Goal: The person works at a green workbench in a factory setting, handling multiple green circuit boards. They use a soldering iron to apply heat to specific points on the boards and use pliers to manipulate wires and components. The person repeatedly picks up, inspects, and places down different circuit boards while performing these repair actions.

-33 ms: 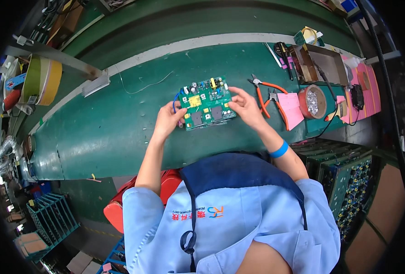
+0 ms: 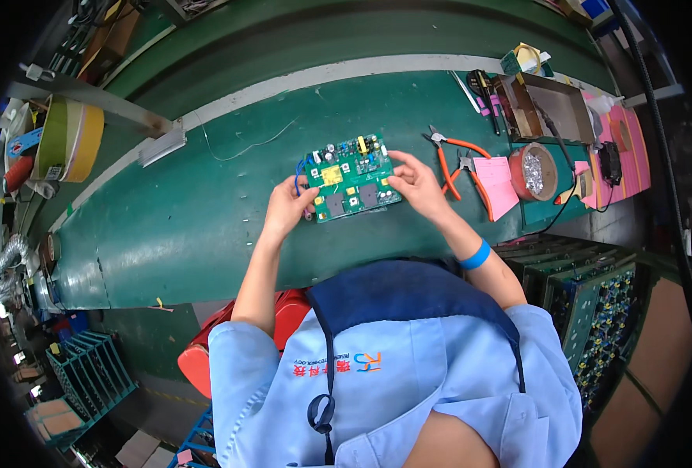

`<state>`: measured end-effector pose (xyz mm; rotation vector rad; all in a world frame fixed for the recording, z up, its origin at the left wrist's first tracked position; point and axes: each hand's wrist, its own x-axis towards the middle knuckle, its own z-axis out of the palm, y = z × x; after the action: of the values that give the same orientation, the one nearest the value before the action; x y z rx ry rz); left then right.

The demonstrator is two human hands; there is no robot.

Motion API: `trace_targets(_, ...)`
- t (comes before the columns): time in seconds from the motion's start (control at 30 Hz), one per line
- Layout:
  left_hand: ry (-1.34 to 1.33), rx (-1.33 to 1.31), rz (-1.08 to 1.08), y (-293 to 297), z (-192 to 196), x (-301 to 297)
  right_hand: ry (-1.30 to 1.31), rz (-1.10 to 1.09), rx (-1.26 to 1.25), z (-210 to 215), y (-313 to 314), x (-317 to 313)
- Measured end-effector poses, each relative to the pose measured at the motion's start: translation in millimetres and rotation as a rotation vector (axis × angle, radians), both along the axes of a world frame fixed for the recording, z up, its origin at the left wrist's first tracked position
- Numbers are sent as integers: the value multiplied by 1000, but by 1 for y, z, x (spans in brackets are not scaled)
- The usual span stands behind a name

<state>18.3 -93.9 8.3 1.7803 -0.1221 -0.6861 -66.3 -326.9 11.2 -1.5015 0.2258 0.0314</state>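
A green circuit board (image 2: pixel 349 178) with a yellow transformer, grey blocks and other small parts is held between my two hands over the green bench. My left hand (image 2: pixel 287 204) grips its left edge, thumb on top near the lower left corner. Against the right edge, my right hand (image 2: pixel 416 187) is closed with its thumb on the top face. Fingers beneath the board are hidden. A blue wire (image 2: pixel 298 173) loops out at the board's left side, by my left fingers. To the right of my right hand lie two orange-handled cutters (image 2: pixel 445 165), partly over a pink paper (image 2: pixel 497 187).
A round tub (image 2: pixel 535 173) of silvery bits and a metal tray (image 2: pixel 553 109) stand at the right. A thin wire (image 2: pixel 244 147) lies on the bench (image 2: pixel 166 242). Racks of circuit boards (image 2: pixel 596 312) stand below right, and a red stool (image 2: pixel 198 366) is below left.
The circuit board has tilted slightly in my hands, and its top edge sits a little lower. Both hands keep their hold.
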Motion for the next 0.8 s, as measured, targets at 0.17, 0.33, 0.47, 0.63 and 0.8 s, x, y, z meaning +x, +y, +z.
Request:
trace_targets(0.17, -135, 149, 63, -1, -7, -11, 58, -56, -391, -17, 1, -5)
trace_targets(0.33, 147, -73, 198, 14, -15, -11, 107, -191, -116, -30, 1, -13)
trace_targets(0.47, 220, -71, 48, 4, -6, -9, 186, -94, 58, -30, 15, -13)
trace_targets(0.63, 313, -75, 15, 4, -11, 4, 210, -4, 43, -34, 10, -14)
trace_targets(0.8, 356, -270, 80, -8, -6, -3, 111, -112, -72, -28, 1, -15)
